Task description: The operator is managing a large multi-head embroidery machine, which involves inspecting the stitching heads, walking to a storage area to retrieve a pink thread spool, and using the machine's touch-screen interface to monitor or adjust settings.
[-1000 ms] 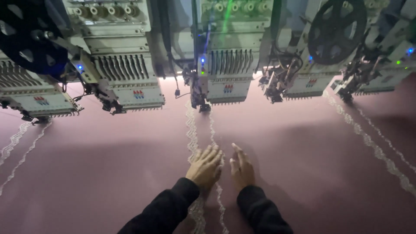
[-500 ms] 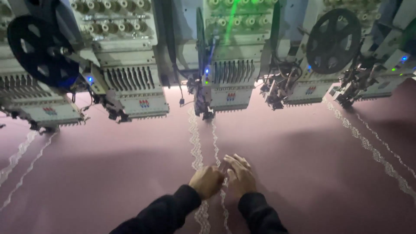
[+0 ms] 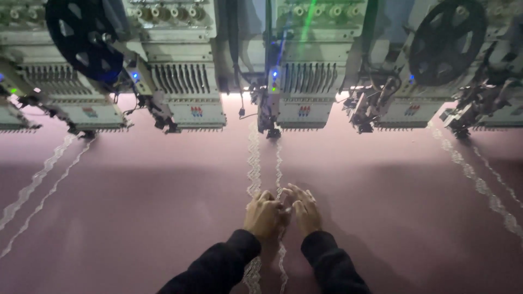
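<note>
From the head camera: both hands are down on the pink cloth (image 3: 136, 218), side by side. The left hand (image 3: 262, 215) is curled over the white lace strip (image 3: 254, 163); the right hand (image 3: 305, 209) lies loosely spread, fingers beside the thinner strip (image 3: 279, 163), below the embroidery machine (image 3: 297, 81).
</note>
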